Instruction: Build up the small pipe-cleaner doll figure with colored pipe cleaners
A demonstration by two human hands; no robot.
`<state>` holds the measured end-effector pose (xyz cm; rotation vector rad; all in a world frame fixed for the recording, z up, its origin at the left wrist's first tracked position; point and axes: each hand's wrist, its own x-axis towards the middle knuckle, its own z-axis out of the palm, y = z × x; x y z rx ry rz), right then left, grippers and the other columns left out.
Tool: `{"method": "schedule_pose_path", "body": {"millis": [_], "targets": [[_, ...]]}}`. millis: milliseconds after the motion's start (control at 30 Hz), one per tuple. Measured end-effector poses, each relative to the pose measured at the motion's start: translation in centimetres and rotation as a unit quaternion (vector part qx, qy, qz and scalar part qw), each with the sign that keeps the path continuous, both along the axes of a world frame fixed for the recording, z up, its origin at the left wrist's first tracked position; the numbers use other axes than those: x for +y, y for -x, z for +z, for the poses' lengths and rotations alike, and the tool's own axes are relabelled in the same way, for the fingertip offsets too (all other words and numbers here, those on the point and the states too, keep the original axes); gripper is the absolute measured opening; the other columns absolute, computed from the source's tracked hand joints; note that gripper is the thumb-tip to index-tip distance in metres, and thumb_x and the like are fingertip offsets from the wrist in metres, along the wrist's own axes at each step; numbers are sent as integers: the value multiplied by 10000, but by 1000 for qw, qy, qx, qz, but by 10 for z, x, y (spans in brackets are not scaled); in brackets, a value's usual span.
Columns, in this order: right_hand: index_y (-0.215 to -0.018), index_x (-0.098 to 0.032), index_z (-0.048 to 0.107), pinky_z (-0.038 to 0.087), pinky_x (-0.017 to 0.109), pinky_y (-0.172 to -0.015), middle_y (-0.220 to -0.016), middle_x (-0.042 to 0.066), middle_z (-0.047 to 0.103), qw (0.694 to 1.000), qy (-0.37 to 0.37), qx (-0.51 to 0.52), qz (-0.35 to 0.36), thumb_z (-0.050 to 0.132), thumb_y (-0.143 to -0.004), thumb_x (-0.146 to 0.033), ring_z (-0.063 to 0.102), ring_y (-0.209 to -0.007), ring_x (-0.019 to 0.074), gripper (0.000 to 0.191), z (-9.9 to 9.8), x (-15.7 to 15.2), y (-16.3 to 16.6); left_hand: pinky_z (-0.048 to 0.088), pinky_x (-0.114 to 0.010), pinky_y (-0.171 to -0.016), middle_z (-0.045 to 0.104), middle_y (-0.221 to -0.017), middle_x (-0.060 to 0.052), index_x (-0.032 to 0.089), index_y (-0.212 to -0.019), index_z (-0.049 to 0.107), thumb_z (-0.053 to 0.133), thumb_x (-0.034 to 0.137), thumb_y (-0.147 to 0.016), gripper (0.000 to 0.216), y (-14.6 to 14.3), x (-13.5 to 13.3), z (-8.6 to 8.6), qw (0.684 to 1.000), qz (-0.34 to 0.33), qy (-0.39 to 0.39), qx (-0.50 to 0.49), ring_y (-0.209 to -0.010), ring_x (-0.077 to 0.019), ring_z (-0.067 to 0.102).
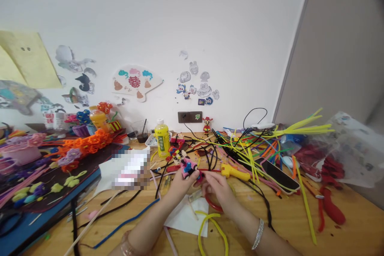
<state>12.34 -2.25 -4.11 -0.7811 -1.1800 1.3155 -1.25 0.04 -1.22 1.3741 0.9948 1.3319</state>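
My left hand (183, 183) is closed around a small pipe-cleaner figure (186, 165) in pink, blue and black, with a red and yellow top. Close to the figure's right side, my right hand (220, 189) has its fingers pinched together. What lies between those fingertips is too small and dark to make out. A yellow glue gun (235, 171) rests just beyond the right hand. Under the hands are a white paper sheet (195, 226), a red ring (215, 204) partly hidden by the right hand, and a curved yellow pipe cleaner (222, 232).
A yellow-labelled bottle (162, 138) stands behind the hands. Loose pipe cleaners (255, 150) and a phone (279, 175) lie to the right, near a clear plastic bag (354, 152). Orange pipe-cleaner flowers (87, 146) sit on a dark mat at left. A small red-hatted figure (207, 125) stands by the wall.
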Motion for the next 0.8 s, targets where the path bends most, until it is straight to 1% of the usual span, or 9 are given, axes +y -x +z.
{"method": "schedule_pose_path", "body": {"millis": [133, 300, 433, 600, 733, 800], "targets": [[-859, -160, 665, 387, 241, -486, -624, 24, 644, 1000, 2, -9, 6, 611, -669, -537, 492, -464, 110, 426, 5, -1, 1, 393, -255, -591, 507, -502, 33, 181, -520, 537, 753, 400, -500, 308, -1, -1, 1, 1000, -5, -8, 8, -538, -136, 454], [-868, -152, 678, 385, 230, -489, -607, 20, 651, 999, 34, 5, 3, 659, -639, -478, 493, -455, 99, 399, 7, -2, 1, 402, -262, -584, 525, -510, 25, 183, -530, 544, 756, 418, -485, 320, -1, -1, 1, 1000, -18, -2, 10, -550, -148, 477], [-895, -140, 676, 381, 221, -486, -618, 30, 661, 998, 48, 38, 19, 669, -647, -429, 503, -453, 94, 381, 4, 0, 0, 418, -271, -585, 556, -537, 12, 186, -571, 556, 746, 431, -493, 320, 0, 0, -2, 999, -23, 5, 22, -590, -171, 518], [-874, -126, 677, 393, 214, -490, -649, 45, 676, 994, 58, 80, 46, 692, -652, -376, 508, -447, 82, 335, -4, 4, -1, 444, -281, -607, 572, -569, 14, 178, -600, 538, 715, 473, -508, 355, 2, 1, -4, 996, -14, -19, 84, -605, -169, 536], [-861, -128, 679, 398, 212, -481, -604, 29, 659, 992, 63, 92, 58, 707, -649, -372, 503, -437, 82, 324, -5, 4, -1, 452, -284, -613, 572, -577, 14, 177, -612, 533, 685, 498, -529, 365, 2, 1, -3, 994, -6, -25, 108, -604, -164, 534], [-832, -126, 676, 409, 222, -487, -622, 41, 664, 990, 63, 106, 65, 693, -662, -402, 506, -443, 87, 324, -3, 3, -1, 455, -288, -628, 581, -595, 9, 175, -631, 541, 677, 500, -539, 365, 1, 0, -2, 994, -2, -25, 107, -622, -167, 539]]}}
